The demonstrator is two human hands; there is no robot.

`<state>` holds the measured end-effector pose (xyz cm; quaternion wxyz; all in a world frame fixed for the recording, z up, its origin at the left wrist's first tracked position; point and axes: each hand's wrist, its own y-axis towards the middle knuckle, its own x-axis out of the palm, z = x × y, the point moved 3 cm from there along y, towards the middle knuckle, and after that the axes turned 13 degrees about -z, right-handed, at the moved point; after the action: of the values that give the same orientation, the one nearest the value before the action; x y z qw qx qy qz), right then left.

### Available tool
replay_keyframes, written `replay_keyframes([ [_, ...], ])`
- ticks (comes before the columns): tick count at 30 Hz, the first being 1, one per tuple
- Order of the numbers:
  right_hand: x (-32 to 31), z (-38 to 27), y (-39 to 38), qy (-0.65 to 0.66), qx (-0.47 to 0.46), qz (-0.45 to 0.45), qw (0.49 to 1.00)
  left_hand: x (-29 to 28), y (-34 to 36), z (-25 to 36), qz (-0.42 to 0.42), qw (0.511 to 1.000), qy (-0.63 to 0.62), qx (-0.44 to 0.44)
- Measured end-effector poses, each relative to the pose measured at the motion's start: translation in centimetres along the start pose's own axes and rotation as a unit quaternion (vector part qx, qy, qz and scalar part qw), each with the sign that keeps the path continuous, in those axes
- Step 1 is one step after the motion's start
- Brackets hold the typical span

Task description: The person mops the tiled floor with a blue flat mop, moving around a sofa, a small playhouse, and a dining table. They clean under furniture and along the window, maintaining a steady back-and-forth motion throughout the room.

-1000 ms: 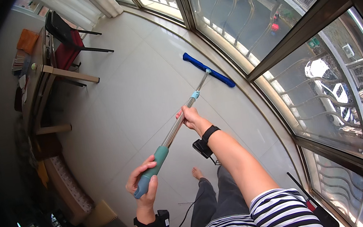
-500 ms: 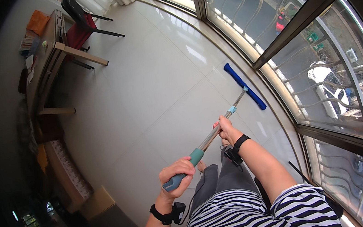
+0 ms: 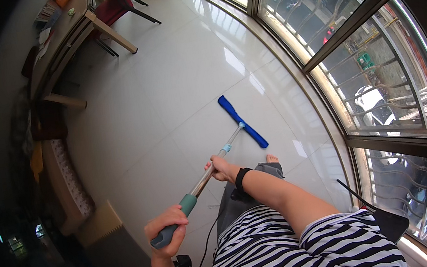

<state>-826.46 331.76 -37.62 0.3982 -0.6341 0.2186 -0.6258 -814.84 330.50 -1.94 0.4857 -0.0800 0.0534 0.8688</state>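
A flat mop (image 3: pixel 243 124) with a long blue head rests on the pale tiled floor (image 3: pixel 129 112), in front of me and slightly right. Its metal pole slants down to the lower left and ends in a green and grey grip. My left hand (image 3: pixel 167 228) is closed around that grip, near the pole's end. Farther up, my right hand (image 3: pixel 220 168) is wrapped round the metal tube, just below a light-blue collar. Both wrists wear black straps, and the left one carries a small dark device with a cable. My bare foot (image 3: pixel 272 158) shows close to the mop head.
Tall windows (image 3: pixel 362 63) with dark frames curve along the right above a low sill. A wooden table (image 3: pixel 61 43) and a red chair (image 3: pixel 117 8) stand at the far left. Below them is a padded bench (image 3: pixel 69 175). A black object (image 3: pixel 392 223) lies behind me at right.
The mop head has slid left, away from the window sill. Both my hands have shifted left with the pole, my foot has come forward, and the view has turned slightly.
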Motion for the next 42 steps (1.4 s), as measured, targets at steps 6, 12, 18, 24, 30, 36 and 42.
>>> replay_keyframes([
  [6, 3.7, 4.0, 0.0, -0.019, 0.068, -0.045, 0.997, -0.1, -0.9, 3.3, -0.004, 0.993, 0.107, 0.045],
  [12, 4.7, -0.5, -3.6, -0.067, -0.016, -0.050, 0.996, 1.7, 1.3, 4.2, -0.004, 0.989, 0.099, 0.111],
  [18, 1.7, -13.0, -6.6, -0.111, -0.122, -0.011, 0.986, 8.6, 7.5, 1.9, -0.015, 0.984, 0.098, 0.150],
  [24, -3.5, -27.4, -7.3, -0.064, -0.195, -0.009, 0.979, 16.7, 17.3, -0.9, -0.097, 0.976, 0.118, 0.154],
  [30, -8.8, -37.3, -8.1, -0.042, -0.219, 0.000, 0.975, 22.5, 25.3, -3.9, -0.145, 0.977, 0.090, 0.129],
  [36, -10.8, -38.8, -10.8, -0.054, -0.220, 0.011, 0.974, 23.5, 27.8, -3.6, -0.198, 0.971, 0.106, 0.077],
  [42, -13.5, -36.1, -14.6, 0.013, -0.221, 0.027, 0.975, 22.7, 29.0, -2.1, -0.238, 0.968, 0.033, 0.074],
])
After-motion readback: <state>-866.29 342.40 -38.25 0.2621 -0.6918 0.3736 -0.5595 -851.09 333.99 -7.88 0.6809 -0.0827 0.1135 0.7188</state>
